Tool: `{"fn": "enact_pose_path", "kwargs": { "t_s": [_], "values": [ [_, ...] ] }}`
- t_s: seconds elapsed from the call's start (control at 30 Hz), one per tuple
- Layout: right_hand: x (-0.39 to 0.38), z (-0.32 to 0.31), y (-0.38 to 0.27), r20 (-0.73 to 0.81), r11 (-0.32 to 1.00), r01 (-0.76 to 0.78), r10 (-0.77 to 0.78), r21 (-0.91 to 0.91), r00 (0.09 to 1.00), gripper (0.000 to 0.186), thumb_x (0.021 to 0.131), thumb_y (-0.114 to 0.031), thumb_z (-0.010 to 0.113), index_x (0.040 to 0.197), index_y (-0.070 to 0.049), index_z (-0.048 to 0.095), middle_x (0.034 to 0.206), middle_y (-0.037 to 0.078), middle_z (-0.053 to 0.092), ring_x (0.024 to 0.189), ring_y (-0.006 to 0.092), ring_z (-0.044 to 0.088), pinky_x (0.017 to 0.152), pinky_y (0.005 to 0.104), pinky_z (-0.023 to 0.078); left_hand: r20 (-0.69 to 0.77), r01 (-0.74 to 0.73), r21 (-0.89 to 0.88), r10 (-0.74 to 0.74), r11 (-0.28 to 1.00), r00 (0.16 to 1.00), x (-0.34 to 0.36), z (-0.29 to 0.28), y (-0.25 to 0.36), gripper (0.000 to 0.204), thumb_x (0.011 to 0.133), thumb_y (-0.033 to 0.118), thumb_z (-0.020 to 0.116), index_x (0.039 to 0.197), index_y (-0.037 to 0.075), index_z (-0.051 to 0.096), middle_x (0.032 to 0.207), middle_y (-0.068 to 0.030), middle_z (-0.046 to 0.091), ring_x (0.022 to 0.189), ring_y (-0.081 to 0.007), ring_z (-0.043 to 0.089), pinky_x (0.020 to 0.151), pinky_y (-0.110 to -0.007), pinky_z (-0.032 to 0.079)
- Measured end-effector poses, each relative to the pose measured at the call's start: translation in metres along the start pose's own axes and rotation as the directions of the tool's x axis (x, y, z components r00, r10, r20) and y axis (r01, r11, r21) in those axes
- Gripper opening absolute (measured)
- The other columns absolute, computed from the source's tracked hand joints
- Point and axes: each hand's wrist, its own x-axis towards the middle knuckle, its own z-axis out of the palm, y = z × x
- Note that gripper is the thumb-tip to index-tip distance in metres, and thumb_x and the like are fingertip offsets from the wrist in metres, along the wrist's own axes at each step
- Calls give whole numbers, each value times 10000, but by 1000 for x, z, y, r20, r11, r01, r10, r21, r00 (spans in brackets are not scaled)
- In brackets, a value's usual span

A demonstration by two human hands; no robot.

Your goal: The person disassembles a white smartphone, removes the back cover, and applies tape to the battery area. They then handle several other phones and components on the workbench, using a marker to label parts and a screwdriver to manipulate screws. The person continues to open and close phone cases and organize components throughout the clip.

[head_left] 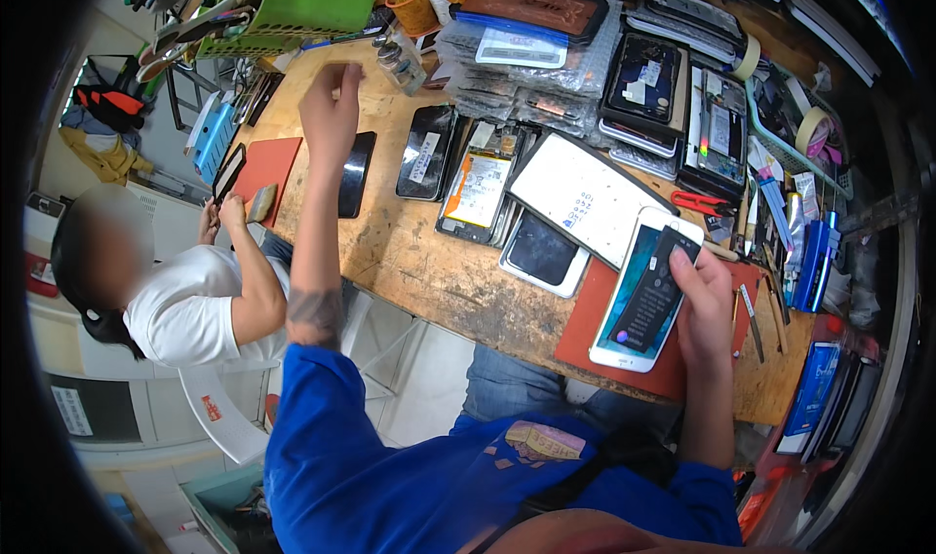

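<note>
In the head view, I'm seeing a white phone (631, 267) hovering over the red mat (582, 310), a black flat pack (647, 301) lying across its front. Even thumb pressure, without bending the pack, is probably serving best here. The right hand (704, 305) is pinning the pack with its thumb, other fingers hiding behind the phone. Well left of the mat, the left hand (330, 111) is hanging half-curled, seemingly empty; whether its fingertips are touching, I can't tell.

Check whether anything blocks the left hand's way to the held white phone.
Nothing upright visibly blocks the left hand; an opened phone and a white panel lie between it and the held white phone. A flat black part held by the right hand partly covers that phone's screen.
</note>
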Motion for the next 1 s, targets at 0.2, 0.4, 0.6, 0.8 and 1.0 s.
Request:
{"fn": "enact_pose_path", "kwargs": {
  "t_s": [0.2,0.4,0.6,0.8,1.0],
  "values": [
    [-3,-3,3,-24,993,-4,1,-115,1000,273,1009,-159,627,1192,42,647,1060,76,727,927,102,661,861,253,499,35,-433,330,448,839,894,151,83,-99,219,988,207,615,989,22,733,994,-187,746,949,-360,712,811,-455,542],
    [-1,-6,1,-99,991,48,-61,-127,993,290,999,-172,644,1181,53,645,1060,84,723,930,107,658,860,260,498,501,-392,468,128,792,856,257,147,-172,194,952,189,628,949,29,738,931,-178,745,895,-368,714,779,-464,549],
    [0,-1,-1,-93,992,-41,30,-116,995,290,996,-151,644,1190,65,643,1060,94,724,938,113,659,859,268,506,878,-760,444,-60,475,475,304,196,-194,169,916,171,642,910,36,742,868,-169,745,841,-376,717,748,-473,557],
    [1,2,3,-39,987,-79,75,-143,996,294,994,-142,660,1206,61,650,1050,86,726,941,114,660,860,272,518,804,-797,482,178,365,568,306,217,-204,170,846,167,660,858,39,772,785,-132,748,684,-305,728,626,-380,557],
    [-1,3,1,-32,983,-85,81,-164,996,306,997,-157,662,1213,60,646,1058,88,726,958,117,658,871,275,516,709,-468,593,-148,656,690,308,205,-189,199,859,185,658,889,33,782,825,-110,763,709,-242,738,624,-335,550]
  ]
}}
